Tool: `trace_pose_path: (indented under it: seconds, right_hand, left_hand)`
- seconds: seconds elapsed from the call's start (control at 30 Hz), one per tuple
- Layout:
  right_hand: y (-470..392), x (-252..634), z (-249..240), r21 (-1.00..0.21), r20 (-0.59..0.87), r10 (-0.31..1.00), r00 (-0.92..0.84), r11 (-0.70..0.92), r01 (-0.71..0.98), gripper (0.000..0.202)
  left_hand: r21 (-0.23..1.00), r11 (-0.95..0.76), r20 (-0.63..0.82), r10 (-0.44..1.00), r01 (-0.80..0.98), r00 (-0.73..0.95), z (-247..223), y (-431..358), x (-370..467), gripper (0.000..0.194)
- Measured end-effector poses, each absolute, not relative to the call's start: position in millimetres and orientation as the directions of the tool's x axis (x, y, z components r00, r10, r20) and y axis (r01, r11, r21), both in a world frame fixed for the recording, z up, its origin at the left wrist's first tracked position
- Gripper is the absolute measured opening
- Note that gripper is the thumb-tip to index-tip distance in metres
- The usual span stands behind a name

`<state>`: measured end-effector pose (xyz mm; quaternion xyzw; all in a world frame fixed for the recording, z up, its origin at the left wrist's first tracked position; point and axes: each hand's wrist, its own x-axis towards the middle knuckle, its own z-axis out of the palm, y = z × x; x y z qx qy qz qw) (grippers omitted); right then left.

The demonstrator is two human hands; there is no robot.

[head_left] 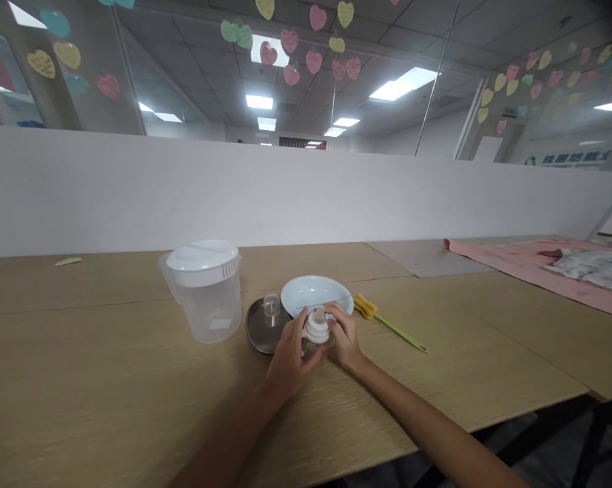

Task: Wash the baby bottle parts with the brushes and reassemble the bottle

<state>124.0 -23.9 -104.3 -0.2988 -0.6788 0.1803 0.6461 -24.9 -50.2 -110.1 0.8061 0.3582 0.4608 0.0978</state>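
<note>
Between my hands is a baby bottle (316, 328) with a white collar and a clear teat on top. My left hand (289, 352) wraps round the left side of its body, and the fingers of my right hand (345, 337) close on the collar from the right. Much of the clear body is hidden by my fingers. Just behind the bottle sits a white bowl (306, 286), with a thin straight rod across its rim. To the left lies a grey metal tray (259, 332), holding a small clear cap (272, 305).
A clear lidded pitcher (211, 308) stands left of the tray. Right of the bowl lies a yellow sponge brush (365, 306) with a green handle. Pink cloth (509, 261) covers the table's far right. A white partition (285, 196) runs along the back.
</note>
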Motion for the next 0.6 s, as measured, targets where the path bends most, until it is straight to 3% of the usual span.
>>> trace_pose_path:
  seconds: [0.3,0.47,0.6]
  right_hand:
    - [-27.5,120.3,-110.0,-0.690,0.723,0.676,0.141,0.697,0.197,0.018]
    - [-28.3,120.6,-112.3,-0.659,0.743,0.663,0.089,0.704,0.264,0.021]
    - [-31.4,118.7,-106.8,-0.567,0.804,0.593,0.042,0.743,0.356,0.018]
  left_hand:
    - [0.482,-0.706,0.663,0.681,0.520,0.311,-110.2,-48.8,-25.2,0.066]
    - [0.481,-0.710,0.656,0.681,0.515,0.326,-108.6,-49.2,-25.8,0.063]
    - [0.462,-0.723,0.680,0.661,0.513,0.319,-110.3,-48.3,-26.3,0.061]
